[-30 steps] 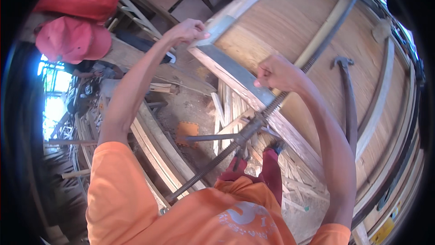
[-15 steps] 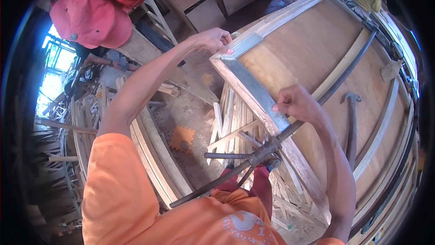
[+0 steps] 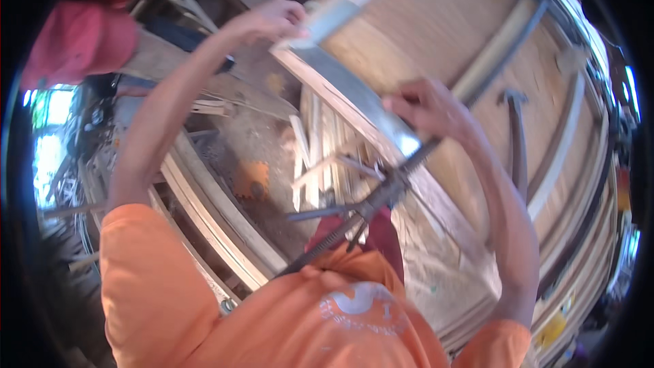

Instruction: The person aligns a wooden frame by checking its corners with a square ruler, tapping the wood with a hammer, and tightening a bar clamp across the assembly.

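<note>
A metal carpenter's square (image 3: 347,81) lies on the near left corner of a large wooden frame (image 3: 340,106) filled with plywood (image 3: 436,34). One leg runs along the near rail, the other along the left rail. My left hand (image 3: 272,21) is closed at the corner, fingertips against the square. My right hand (image 3: 429,108), blurred, has curled fingers and a thumb at the inner edge of the long leg, near its end. Just below it a threaded bar clamp (image 3: 375,201) grips the near rail and sticks out toward my body.
A hammer (image 3: 516,136) rests on the panel, right of my right arm. Long timber strips (image 3: 211,211) stand at left, with scrap wood (image 3: 323,143) on the floor below the frame. An orange foam mat piece (image 3: 252,179) lies there. A person in a red cap (image 3: 88,41) is at upper left.
The view has turned, so the frame and both hands sit further up and left. My right hand has shifted slightly along the square, away from its end. My left hand stays at the corner.
</note>
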### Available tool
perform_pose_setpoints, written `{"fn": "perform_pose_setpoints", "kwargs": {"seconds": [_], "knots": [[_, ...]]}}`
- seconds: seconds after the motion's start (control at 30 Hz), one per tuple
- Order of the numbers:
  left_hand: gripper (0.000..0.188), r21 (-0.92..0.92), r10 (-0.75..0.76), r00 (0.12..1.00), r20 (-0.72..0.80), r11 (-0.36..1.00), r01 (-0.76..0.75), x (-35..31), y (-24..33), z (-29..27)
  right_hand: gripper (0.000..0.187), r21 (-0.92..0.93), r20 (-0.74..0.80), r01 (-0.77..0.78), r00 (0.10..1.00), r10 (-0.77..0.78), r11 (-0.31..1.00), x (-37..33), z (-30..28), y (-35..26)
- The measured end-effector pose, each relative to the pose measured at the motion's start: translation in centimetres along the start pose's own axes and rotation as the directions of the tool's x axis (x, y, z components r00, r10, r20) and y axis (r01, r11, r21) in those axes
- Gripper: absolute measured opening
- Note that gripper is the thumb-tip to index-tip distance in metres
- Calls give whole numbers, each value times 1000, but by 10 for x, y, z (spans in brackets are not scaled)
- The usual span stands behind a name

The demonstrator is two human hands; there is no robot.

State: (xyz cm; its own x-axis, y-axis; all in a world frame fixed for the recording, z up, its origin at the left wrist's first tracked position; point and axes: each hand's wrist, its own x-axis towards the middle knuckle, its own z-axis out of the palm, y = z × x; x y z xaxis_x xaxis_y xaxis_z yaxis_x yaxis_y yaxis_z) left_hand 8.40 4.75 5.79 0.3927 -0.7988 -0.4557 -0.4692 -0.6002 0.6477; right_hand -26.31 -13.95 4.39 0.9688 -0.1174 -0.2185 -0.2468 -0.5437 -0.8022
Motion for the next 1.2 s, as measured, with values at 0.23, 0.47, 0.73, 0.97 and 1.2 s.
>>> {"fn": "perform_pose_setpoints", "kwargs": {"seconds": [0.23, 0.47, 0.73, 0.97, 1.2], "knots": [[33, -62, -2, 999, 50, 998, 5, -4, 18, 2, 34, 19, 68, -63, 996, 61, 998, -4, -7, 0], [39, -147, -44, 996, 77, 988, 55, -4, 13, 0, 29, 53, 26, 102, 994, -103, 993, 1, 3, 8], [44, -235, -50, 999, 17, 970, 53, -1, -3, 3, 27, -35, 2, 36, 999, -36, 999, -8, 1, 1], [45, -244, 16, 1000, -2, 970, -16, 5, -18, 5, 48, -127, -44, -67, 997, 62, 990, -15, 5, -38], [51, -388, 114, 992, -57, 913, -127, 13, -31, 9, 67, -668, -50, -7, 998, -35, 744, -23, 40, -84]]}}
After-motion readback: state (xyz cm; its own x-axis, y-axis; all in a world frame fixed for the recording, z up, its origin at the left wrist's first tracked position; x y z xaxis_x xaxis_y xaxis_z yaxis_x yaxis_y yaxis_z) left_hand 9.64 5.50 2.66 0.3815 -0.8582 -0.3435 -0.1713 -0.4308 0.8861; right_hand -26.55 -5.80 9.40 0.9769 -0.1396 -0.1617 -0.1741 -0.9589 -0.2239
